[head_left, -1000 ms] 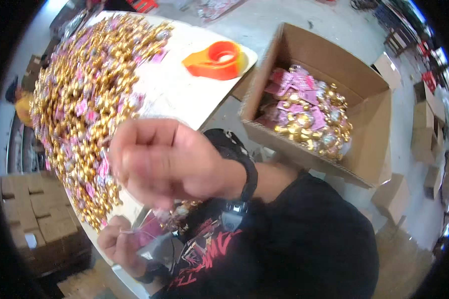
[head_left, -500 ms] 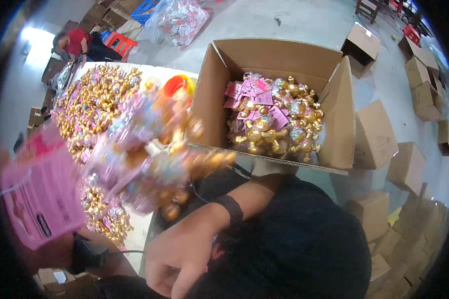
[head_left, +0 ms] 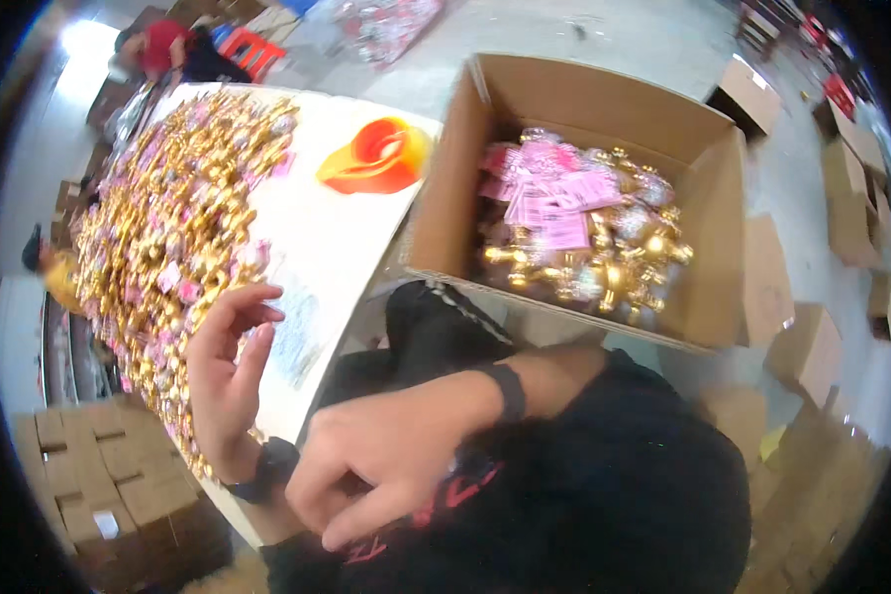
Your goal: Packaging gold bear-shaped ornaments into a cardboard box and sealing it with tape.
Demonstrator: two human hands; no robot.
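My left hand (head_left: 230, 371), a dark band at its wrist, is raised over the near edge of the white table (head_left: 351, 238). Its fingers are bent but apart, and nothing is in them. Beside it spreads a big heap of gold balloon-shaped trinkets with pink cards (head_left: 178, 233). My right hand (head_left: 381, 460) is held in front of my dark shirt, its fingers loosely curled inward with no object showing. The cardboard box (head_left: 450, 213), right of the table, stands open. Inside lie more gold trinkets (head_left: 614, 272) in clear wrapping and a cluster of pink cards (head_left: 562, 208).
An orange-yellow plastic piece (head_left: 376, 156) lies on the table near the box. Stacked cartons (head_left: 109, 475) stand at the lower left, and more open cartons (head_left: 846, 198) line the right. At the far left a person in red (head_left: 158, 49) bends beside a red stool (head_left: 251, 51).
The blurred bundle of trinkets and pink cards at my left hand is gone from there. That hand is now empty. More pink cards show in the box. The view has shifted.
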